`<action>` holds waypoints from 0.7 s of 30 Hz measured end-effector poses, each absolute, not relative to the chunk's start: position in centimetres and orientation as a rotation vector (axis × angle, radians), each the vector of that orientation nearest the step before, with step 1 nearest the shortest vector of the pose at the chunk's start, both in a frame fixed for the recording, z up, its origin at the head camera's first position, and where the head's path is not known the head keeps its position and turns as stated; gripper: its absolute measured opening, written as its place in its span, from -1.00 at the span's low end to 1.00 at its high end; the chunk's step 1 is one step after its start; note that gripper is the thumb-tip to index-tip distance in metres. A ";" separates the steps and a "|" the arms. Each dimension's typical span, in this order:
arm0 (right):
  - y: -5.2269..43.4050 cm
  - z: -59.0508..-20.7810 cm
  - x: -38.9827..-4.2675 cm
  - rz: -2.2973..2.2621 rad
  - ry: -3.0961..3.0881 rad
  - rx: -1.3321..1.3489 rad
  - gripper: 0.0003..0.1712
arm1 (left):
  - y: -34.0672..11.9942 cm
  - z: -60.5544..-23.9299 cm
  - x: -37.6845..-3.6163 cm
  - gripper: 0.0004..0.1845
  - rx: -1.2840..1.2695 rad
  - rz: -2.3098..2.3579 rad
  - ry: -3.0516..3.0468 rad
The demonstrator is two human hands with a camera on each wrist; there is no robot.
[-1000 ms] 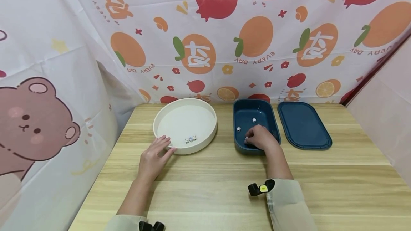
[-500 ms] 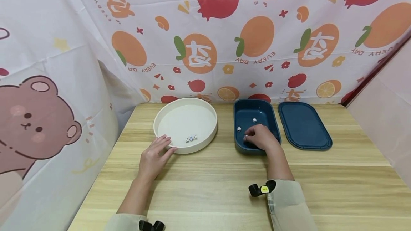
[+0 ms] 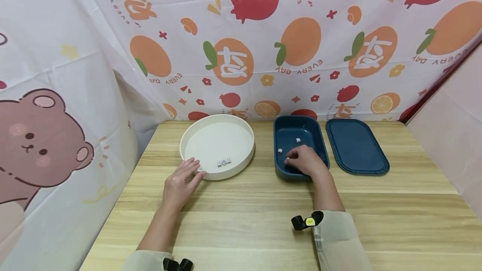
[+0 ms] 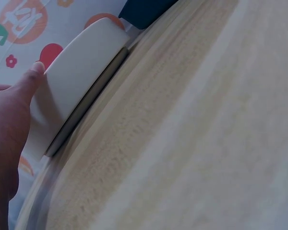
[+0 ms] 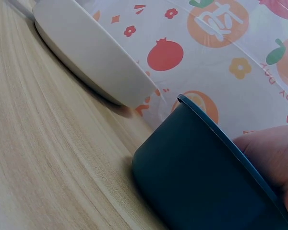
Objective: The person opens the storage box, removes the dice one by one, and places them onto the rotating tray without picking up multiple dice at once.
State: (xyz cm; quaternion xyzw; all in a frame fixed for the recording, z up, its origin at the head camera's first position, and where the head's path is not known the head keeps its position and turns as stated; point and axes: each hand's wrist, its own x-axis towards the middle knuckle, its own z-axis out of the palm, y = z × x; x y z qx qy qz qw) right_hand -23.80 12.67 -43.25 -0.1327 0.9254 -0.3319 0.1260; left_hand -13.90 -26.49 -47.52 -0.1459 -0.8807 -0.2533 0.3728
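Note:
In the head view, my left hand (image 3: 178,184) rests at the near left rim of a round cream tray (image 3: 246,159). Its fingers are spread and fairly straight, and the thumb lies along the rim. Three small white dice (image 3: 224,162) sit in a row inside the tray near its front. My right hand (image 3: 306,162) reaches down into a dark blue rectangular box (image 3: 278,135), thumb and fingertips pinching a small white die (image 3: 287,159). Two more dice lie on the box floor, one die (image 3: 280,151) to the left and one die (image 3: 298,140) farther back.
A flat dark blue lid (image 3: 357,147) lies right of the box on the wooden table (image 3: 244,221). Behind stands a fruit-printed cloth (image 3: 263,53), close to the table's back edge. A cloth with a bear (image 3: 41,141) hangs at the left.
My right fingertips have shifted very slightly left inside the box, with the white die between them. The left hand, tray and other dice look the same.

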 end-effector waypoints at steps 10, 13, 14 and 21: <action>12.5 -43.1 -23.7 -0.970 2.688 -0.400 -0.75 | -26.6 -47.8 -14.1 -0.57 -0.420 -0.567 -2.254; 12.4 -43.1 -23.7 -0.976 2.682 -0.394 -0.76 | -26.6 -47.9 -14.1 -0.55 -0.438 -0.556 -2.249; 12.4 -43.1 -23.7 -0.979 2.681 -0.393 -0.76 | -26.6 -47.9 -14.1 -0.55 -0.440 -0.555 -2.244; 12.6 -43.1 -23.8 -0.980 2.689 -0.403 -0.77 | -26.3 -47.7 -14.2 -0.60 -0.422 -0.584 -2.238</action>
